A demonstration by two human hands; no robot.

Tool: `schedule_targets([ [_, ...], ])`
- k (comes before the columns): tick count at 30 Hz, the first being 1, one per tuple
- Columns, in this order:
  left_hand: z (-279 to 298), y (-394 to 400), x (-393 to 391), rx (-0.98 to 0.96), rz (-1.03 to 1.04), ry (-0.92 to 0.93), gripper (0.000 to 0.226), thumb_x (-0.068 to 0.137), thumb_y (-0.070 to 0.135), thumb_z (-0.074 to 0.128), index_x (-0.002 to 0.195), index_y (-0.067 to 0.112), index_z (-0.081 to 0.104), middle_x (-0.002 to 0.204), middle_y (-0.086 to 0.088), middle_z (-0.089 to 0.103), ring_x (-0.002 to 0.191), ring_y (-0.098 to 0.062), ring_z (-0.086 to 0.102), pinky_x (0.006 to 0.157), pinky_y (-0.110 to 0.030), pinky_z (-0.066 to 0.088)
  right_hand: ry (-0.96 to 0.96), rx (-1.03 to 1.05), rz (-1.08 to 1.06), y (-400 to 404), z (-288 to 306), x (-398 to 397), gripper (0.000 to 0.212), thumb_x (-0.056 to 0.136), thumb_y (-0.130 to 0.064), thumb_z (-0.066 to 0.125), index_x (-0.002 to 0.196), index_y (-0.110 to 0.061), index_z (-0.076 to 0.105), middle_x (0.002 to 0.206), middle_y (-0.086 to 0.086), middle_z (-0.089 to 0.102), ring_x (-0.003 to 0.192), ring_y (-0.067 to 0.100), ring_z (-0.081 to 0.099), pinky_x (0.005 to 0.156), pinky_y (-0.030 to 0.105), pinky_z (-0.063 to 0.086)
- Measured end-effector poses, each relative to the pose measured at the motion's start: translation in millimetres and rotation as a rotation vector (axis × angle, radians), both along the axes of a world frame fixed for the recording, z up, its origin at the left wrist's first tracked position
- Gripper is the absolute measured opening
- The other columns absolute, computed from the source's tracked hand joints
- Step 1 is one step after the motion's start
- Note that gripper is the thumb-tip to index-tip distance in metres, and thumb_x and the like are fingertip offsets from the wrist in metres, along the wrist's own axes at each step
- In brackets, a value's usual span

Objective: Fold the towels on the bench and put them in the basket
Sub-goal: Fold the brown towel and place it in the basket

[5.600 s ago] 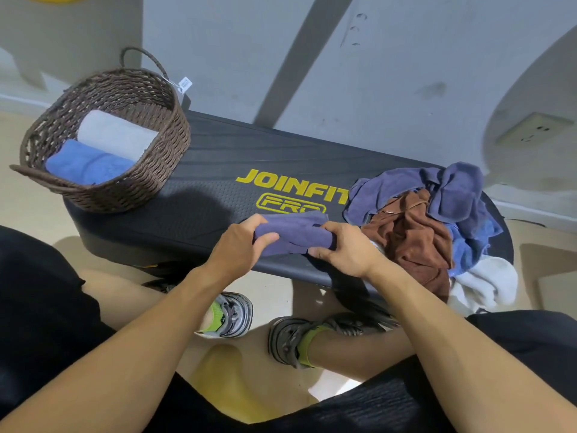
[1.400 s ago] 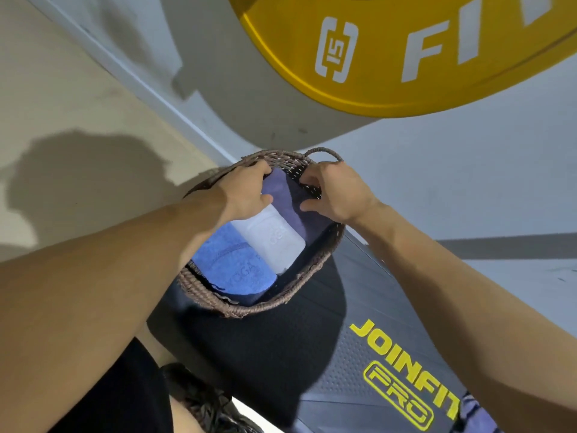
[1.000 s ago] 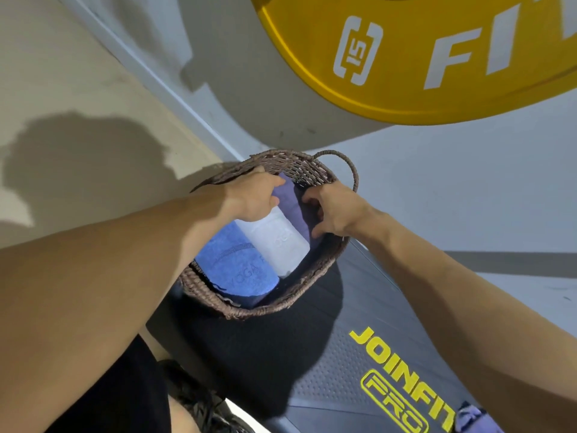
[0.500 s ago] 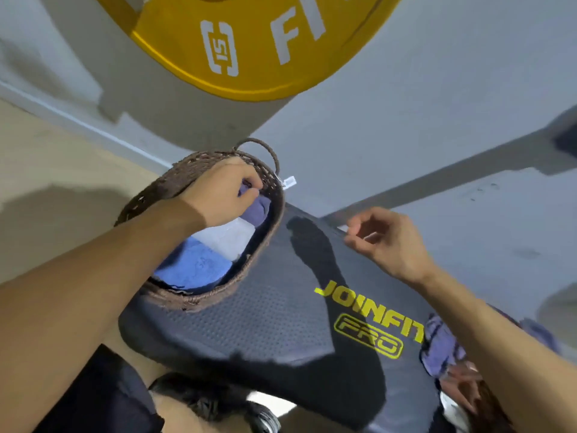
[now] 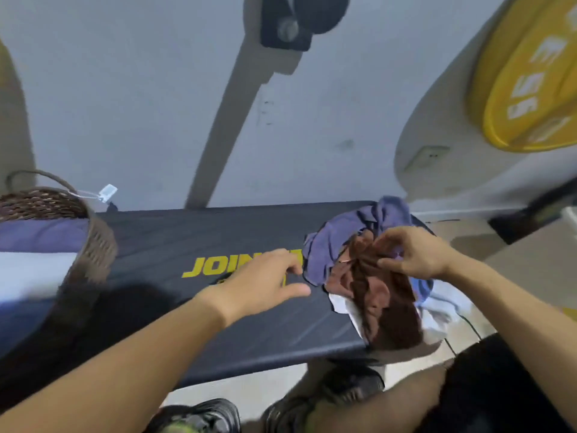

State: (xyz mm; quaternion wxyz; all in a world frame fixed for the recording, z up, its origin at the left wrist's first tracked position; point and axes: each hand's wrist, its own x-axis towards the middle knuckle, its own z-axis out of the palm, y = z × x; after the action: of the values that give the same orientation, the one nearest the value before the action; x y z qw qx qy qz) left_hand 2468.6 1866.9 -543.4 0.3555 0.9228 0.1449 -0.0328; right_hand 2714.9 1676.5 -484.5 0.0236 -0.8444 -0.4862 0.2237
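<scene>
A heap of unfolded towels lies on the right end of the black bench (image 5: 193, 235): a purple towel (image 5: 327, 245) on the left, a brown towel (image 5: 384, 304) on top that hangs over the front edge, and white cloth (image 5: 437, 320) underneath. My right hand (image 5: 415, 251) is on the heap, fingers and thumb curled round a fold of the brown towel. My left hand (image 5: 262, 282) hovers open over the bench just left of the heap. The wicker basket (image 5: 93, 245) stands at the left end and holds folded purple, white and blue towels.
A grey wall runs right behind the bench. A yellow weight plate (image 5: 530, 73) leans at the upper right. My shoes (image 5: 199, 417) and knees sit below the bench's front edge. A dark object (image 5: 537, 210) lies on the floor to the right.
Both hands left the basket after setting the folded purple towel in it and swung right. My right hand now grips the brown towel; my left hand is beside the heap.
</scene>
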Motion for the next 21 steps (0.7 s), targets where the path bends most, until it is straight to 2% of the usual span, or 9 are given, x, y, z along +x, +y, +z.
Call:
schedule_targets([
  [2,-11,-31,34,-0.067,0.036,-0.034,0.04,0.085,0.05,0.069,0.115,0.024,0.06,0.108,0.008,0.055,0.104,-0.013,0.057,0.083,-0.024,0.041,-0.047,-0.02,-0.021,-16,-17,16,0.039,0.08,-0.03,0.077,0.117,-0.02,0.069,0.11,0.0,0.068,0.102,0.013,0.056,0.086,0.019,0.042],
  [4,-18,-56,67,-0.141,0.096,-0.042,0.046,0.086,0.048,0.069,0.124,0.025,0.056,0.117,0.006,0.054,0.106,-0.011,0.055,0.084,-0.023,0.042,0.016,-0.066,-0.068,-24,-28,27,0.06,0.077,-0.038,0.079,0.131,-0.019,0.06,0.121,0.001,0.064,0.111,0.017,0.053,0.095,0.028,0.045],
  [7,-31,-90,105,-0.303,0.159,-0.023,0.058,0.082,0.051,0.071,0.133,0.032,0.05,0.123,0.009,0.05,0.104,-0.005,0.054,0.079,-0.011,0.039,0.161,-0.079,-0.113,-23,-40,34,0.072,0.073,-0.041,0.082,0.135,-0.02,0.053,0.12,-0.001,0.062,0.103,0.015,0.058,0.086,0.025,0.047],
  [8,-36,-101,114,-0.337,0.165,-0.009,0.061,0.081,0.053,0.072,0.134,0.034,0.048,0.124,0.011,0.049,0.106,-0.004,0.053,0.08,-0.01,0.038,0.189,-0.076,-0.113,-20,-44,34,0.07,0.073,-0.04,0.083,0.133,-0.021,0.053,0.114,-0.003,0.062,0.097,0.014,0.058,0.082,0.025,0.046],
  [10,-47,-118,126,-0.274,0.18,0.002,0.066,0.079,0.053,0.074,0.135,0.031,0.048,0.123,0.012,0.047,0.107,-0.003,0.048,0.085,-0.012,0.036,0.226,-0.066,-0.109,-14,-51,34,0.059,0.072,-0.034,0.083,0.123,-0.021,0.056,0.102,-0.006,0.062,0.089,0.017,0.06,0.075,0.029,0.048],
  [12,-55,-126,130,-0.217,0.268,-0.07,0.059,0.075,0.04,0.082,0.126,0.022,0.058,0.116,0.009,0.051,0.102,-0.004,0.051,0.083,-0.007,0.035,0.275,-0.069,-0.11,-7,-54,34,0.043,0.074,-0.025,0.082,0.111,-0.019,0.061,0.096,0.0,0.068,0.083,0.024,0.068,0.07,0.034,0.055],
  [16,-53,-123,124,-0.306,0.395,-0.203,0.032,0.068,0.016,0.088,0.095,0.018,0.07,0.097,0.006,0.068,0.088,-0.001,0.064,0.079,-0.007,0.044,0.368,-0.117,-0.076,2,-48,37,0.02,0.078,-0.017,0.081,0.093,-0.014,0.069,0.078,0.003,0.072,0.063,0.021,0.072,0.058,0.029,0.057],
  [18,-46,-116,116,-0.373,0.411,-0.168,0.025,0.071,0.013,0.085,0.092,0.021,0.072,0.09,0.009,0.073,0.084,0.002,0.067,0.075,-0.01,0.049,0.431,-0.093,-0.068,5,-41,32,0.015,0.08,-0.014,0.08,0.089,-0.014,0.069,0.072,0.002,0.073,0.058,0.017,0.072,0.057,0.027,0.058],
  [21,-32,-104,98,-0.394,0.421,-0.178,0.023,0.077,0.008,0.08,0.092,0.024,0.073,0.088,0.013,0.075,0.083,0.0,0.07,0.075,-0.011,0.052,0.539,-0.017,-0.065,10,-31,22,0.017,0.081,-0.02,0.08,0.09,-0.019,0.066,0.069,-0.004,0.071,0.055,0.011,0.07,0.05,0.019,0.05],
])
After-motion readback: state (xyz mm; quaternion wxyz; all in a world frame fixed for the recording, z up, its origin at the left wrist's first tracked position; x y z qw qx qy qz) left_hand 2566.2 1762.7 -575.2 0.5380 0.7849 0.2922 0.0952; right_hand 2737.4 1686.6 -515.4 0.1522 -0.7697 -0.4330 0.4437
